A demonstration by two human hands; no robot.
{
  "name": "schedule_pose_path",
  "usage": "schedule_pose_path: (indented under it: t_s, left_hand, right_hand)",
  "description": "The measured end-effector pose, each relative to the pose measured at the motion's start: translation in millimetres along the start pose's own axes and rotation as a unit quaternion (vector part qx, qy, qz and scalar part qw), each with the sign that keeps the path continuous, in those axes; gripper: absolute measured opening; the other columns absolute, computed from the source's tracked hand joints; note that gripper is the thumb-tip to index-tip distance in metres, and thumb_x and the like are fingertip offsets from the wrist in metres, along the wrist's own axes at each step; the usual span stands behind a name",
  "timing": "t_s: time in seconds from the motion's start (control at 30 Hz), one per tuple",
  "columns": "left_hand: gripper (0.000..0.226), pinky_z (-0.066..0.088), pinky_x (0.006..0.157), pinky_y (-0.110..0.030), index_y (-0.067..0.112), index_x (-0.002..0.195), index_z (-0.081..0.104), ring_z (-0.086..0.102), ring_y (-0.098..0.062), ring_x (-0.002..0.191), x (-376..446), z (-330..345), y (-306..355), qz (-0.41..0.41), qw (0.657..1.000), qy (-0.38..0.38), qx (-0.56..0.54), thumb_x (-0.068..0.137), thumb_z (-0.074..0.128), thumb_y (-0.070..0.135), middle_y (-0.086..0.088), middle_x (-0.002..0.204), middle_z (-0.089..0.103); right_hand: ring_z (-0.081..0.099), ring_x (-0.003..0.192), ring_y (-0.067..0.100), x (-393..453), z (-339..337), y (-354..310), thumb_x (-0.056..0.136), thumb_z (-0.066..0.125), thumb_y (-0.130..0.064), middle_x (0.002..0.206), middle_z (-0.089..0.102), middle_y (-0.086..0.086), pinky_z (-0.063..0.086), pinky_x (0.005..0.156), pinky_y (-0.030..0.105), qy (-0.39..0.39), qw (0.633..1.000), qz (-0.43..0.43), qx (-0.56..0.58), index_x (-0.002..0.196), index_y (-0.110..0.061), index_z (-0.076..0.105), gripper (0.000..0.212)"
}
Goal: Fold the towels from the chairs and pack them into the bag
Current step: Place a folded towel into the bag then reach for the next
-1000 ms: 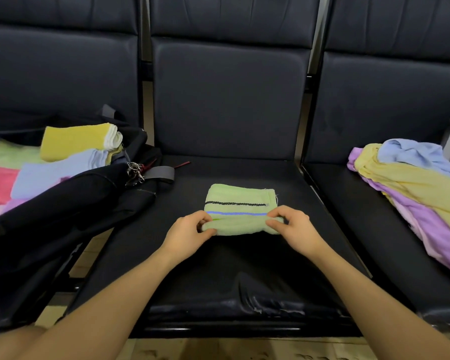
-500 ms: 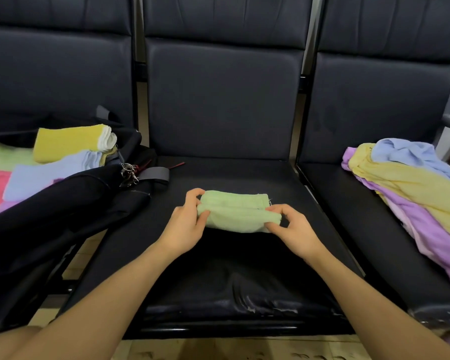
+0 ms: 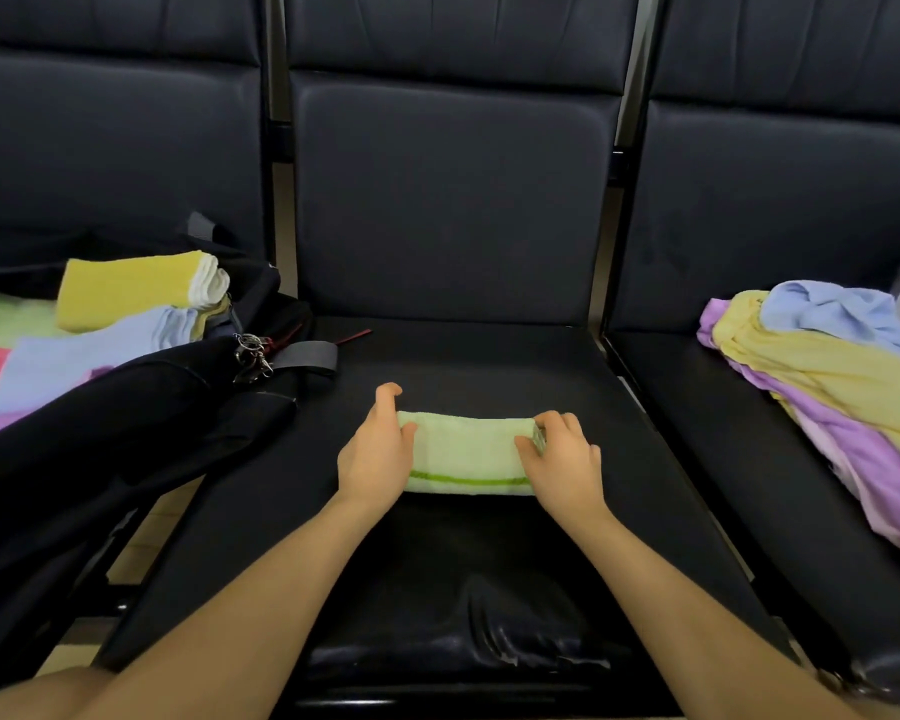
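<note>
In the head view, the green towel (image 3: 467,454) lies in the lower middle of the frame on the centre chair seat (image 3: 489,366), now a narrow folded bar with a single darker green stripe along its near edge. A second ago it was a squarer packet showing a black and a blue stripe, and half a second ago it was mid-roll between the hands, so one more fold has just been laid over and the striped face is tucked out of sight. The left hand (image 3: 378,454) curls round the left end, thumb on top and fingers reaching past the far edge; the right hand (image 3: 562,459) clasps the right end, fingers bent over the layered corner. Both hold the towel and neither is spread flat. At the left of the frame the black bag (image 3: 126,407) gapes open on the neighbouring seat, with a yellow folded towel (image 3: 131,288), a pale blue folded towel (image 3: 89,350) and pink and green ones inside. At the right edge a loose pile of towels (image 3: 827,366) in blue, yellow and lilac waits unfolded. Folding of this piece looks finished, so carrying it left into the bag seems due, with several towels left to do.
</note>
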State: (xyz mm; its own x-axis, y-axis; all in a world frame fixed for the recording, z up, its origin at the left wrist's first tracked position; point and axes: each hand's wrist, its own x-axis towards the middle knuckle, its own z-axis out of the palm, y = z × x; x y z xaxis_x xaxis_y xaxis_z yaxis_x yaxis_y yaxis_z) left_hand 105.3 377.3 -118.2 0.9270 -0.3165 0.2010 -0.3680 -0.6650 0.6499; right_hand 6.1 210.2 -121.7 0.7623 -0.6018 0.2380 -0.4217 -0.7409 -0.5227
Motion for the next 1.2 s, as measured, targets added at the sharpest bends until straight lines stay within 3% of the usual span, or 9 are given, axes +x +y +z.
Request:
schedule_pose_path:
  t_s: [0.23,0.4,0.5,0.57,0.77,0.87,0.97,1.07,1.2]
  left_hand:
    - [0.043,0.037,0.093,-0.034,0.022,0.14,0.044,0.049,-0.025,0.117,19.7,9.4,-18.5,0.001,0.987,-0.013,0.158,0.1,0.04,0.038,-0.001,0.133,0.054]
    - [0.041,0.028,0.095,-0.031,0.024,0.139,0.044,0.047,-0.02,0.117,19.6,10.9,-16.3,0.038,0.989,-0.002,0.143,0.101,0.038,0.036,0.003,0.13,0.058]
    - [0.037,0.03,0.092,-0.031,0.017,0.119,0.056,0.05,-0.02,0.109,14.4,4.3,-15.6,0.019,0.988,0.058,0.141,0.098,0.04,0.043,0.0,0.115,0.061]
    - [0.035,0.03,0.091,-0.033,0.014,0.106,0.06,0.049,-0.021,0.104,9.3,0.7,-18.1,0.003,0.989,0.039,0.146,0.096,0.042,0.043,-0.001,0.108,0.059]
    - [0.015,0.027,0.091,-0.026,0.019,0.105,0.052,0.048,-0.012,0.093,2.5,-1.9,-18.9,0.1,0.995,-0.015,0.019,0.099,0.043,0.03,0.007,0.099,0.051]
    - [0.015,0.038,0.077,-0.032,0.017,0.103,0.048,0.057,-0.017,0.078,3.6,-0.9,-10.3,0.057,0.998,-0.012,-0.018,0.1,0.042,0.031,0.003,0.08,0.058]
    - [0.023,0.04,0.072,-0.036,0.013,0.105,0.047,0.061,-0.027,0.079,7.5,5.3,-6.6,0.015,0.999,0.009,0.046,0.101,0.038,0.034,-0.005,0.079,0.062]
    - [0.026,0.036,0.07,-0.032,0.014,0.108,0.045,0.062,-0.025,0.081,11.9,11.2,-8.0,-0.005,0.993,0.006,0.117,0.102,0.035,0.036,-0.004,0.084,0.063]
    - [0.036,0.036,0.084,-0.031,0.017,0.13,0.041,0.058,-0.021,0.103,14.4,18.0,-12.5,-0.006,0.973,0.029,0.227,0.101,0.035,0.037,-0.003,0.118,0.058]
  right_hand:
    - [0.033,0.135,0.016,13.6,11.8,7.0,0.097,0.044,-0.039,0.139,0.046,-0.001,0.01,0.112,0.038,-0.053,0.996,0.032,-0.061,0.144,-0.019,0.031,0.053]
    - [0.039,0.129,0.014,12.4,8.3,4.5,0.097,0.044,-0.037,0.133,0.052,-0.002,0.008,0.112,0.037,-0.061,0.996,0.011,-0.065,0.142,-0.023,0.036,0.048]
    - [0.034,0.132,0.015,10.9,9.3,6.1,0.096,0.046,-0.038,0.137,0.046,-0.003,0.01,0.111,0.038,-0.052,0.996,0.008,-0.07,0.14,-0.025,0.039,0.046]
    - [0.031,0.132,0.017,10.2,9.2,7.9,0.095,0.05,-0.038,0.137,0.041,-0.002,0.011,0.11,0.038,-0.036,0.997,0.006,-0.069,0.133,-0.025,0.046,0.041]
    - [0.045,0.112,0.012,7.8,4.8,4.7,0.096,0.051,-0.026,0.106,0.05,-0.009,0.015,0.101,0.029,-0.02,0.999,-0.042,-0.019,0.108,-0.024,0.047,0.012]
    - [0.047,0.1,0.012,9.6,3.4,3.7,0.098,0.047,-0.027,0.087,0.048,-0.011,0.018,0.098,0.029,-0.012,1.0,-0.013,0.001,0.099,-0.026,0.039,0.008]
    - [0.048,0.098,0.015,15.7,4.0,3.5,0.1,0.043,-0.03,0.084,0.049,-0.008,0.017,0.097,0.031,0.001,1.0,0.016,-0.002,0.099,-0.025,0.037,0.008]
    - [0.049,0.102,0.018,19.4,8.1,1.0,0.099,0.044,-0.032,0.09,0.05,-0.007,0.02,0.098,0.033,0.005,0.999,0.041,-0.023,0.1,-0.024,0.039,0.01]
    - [0.044,0.116,0.019,16.0,15.6,2.7,0.096,0.046,-0.04,0.116,0.052,-0.004,0.019,0.102,0.037,0.004,0.994,0.041,-0.097,0.115,-0.02,0.045,0.028]
